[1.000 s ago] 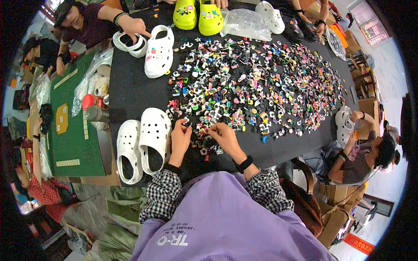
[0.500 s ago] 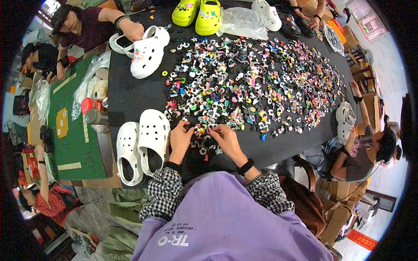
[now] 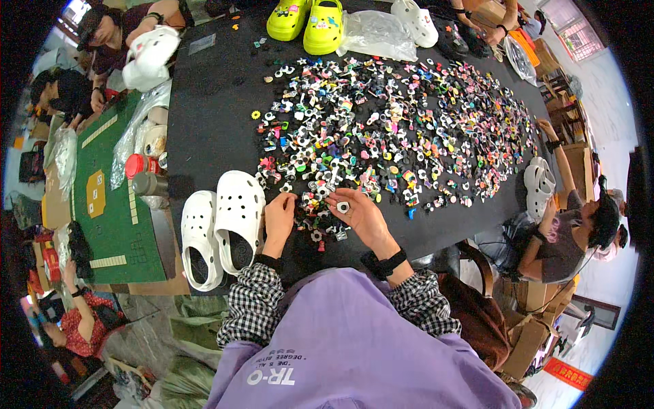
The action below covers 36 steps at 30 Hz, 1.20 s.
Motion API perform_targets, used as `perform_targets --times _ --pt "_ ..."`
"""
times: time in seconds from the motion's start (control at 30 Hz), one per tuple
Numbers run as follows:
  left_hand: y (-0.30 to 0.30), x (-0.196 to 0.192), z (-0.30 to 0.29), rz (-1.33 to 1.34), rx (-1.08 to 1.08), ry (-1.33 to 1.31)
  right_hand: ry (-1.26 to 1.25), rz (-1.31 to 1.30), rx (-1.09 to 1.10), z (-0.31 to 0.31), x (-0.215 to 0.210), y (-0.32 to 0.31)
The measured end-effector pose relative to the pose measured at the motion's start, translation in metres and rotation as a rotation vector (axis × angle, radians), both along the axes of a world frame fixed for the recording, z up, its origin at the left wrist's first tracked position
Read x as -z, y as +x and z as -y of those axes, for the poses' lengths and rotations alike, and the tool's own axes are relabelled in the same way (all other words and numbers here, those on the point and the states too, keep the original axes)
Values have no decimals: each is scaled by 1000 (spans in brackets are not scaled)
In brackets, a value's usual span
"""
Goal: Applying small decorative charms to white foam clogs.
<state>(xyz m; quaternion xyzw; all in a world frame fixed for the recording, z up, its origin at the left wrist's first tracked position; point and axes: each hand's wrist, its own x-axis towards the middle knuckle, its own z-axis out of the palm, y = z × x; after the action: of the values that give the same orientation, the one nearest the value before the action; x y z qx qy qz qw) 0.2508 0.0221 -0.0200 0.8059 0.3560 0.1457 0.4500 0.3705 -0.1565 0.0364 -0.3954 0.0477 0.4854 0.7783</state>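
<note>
My right hand [image 3: 364,218] is turned partly palm up over the near edge of the pile of shoe charms [image 3: 381,129]. A small white shoe charm [image 3: 343,206] with a dark centre rests against its fingers. To the left, my left hand [image 3: 278,217] has its fingers pressed together at the pile's corner; whatever they may hold is hidden. Just beside that hand stands a pair of white clogs [image 3: 240,211] with no charms in their holes, toes pointing away from me.
Lime-green clogs [image 3: 322,27] with charms, a clear plastic bag [image 3: 379,35] and a white clog [image 3: 415,24] line the far edge. Far left, a person holds a white clog [image 3: 151,58]. Another person sits at the right by white clogs [image 3: 539,184]. Jars [image 3: 139,165] flank a green mat [image 3: 122,204].
My right hand has turned over and opened up somewhat, showing a charm at its fingers. My left fingers have closed together. The person at far left has drawn the white clog back off the table.
</note>
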Motion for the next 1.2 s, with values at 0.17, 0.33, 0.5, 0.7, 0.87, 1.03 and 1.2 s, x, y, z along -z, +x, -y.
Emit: perform_targets --times 0.17,0.33,0.5,0.7,0.87,1.03,1.2 --pt "9 -23 8 -169 21 8 -51 77 -10 5 11 -4" --pt "11 -17 10 -219 13 125 -89 98 -30 5 13 -7" --pt "0 -3 0 -41 -46 -85 0 20 -20 6 10 -7" --pt "-9 -10 0 -1 -115 -428 51 193 -100 6 18 -10" --pt "-12 -22 11 149 -115 -684 -113 179 -214 1 4 -12" --pt "-17 -29 23 191 -130 -893 -133 117 -226 1 -4 -11" --pt "-17 -29 30 285 -197 -1065 -112 93 -228 1 1 -11"
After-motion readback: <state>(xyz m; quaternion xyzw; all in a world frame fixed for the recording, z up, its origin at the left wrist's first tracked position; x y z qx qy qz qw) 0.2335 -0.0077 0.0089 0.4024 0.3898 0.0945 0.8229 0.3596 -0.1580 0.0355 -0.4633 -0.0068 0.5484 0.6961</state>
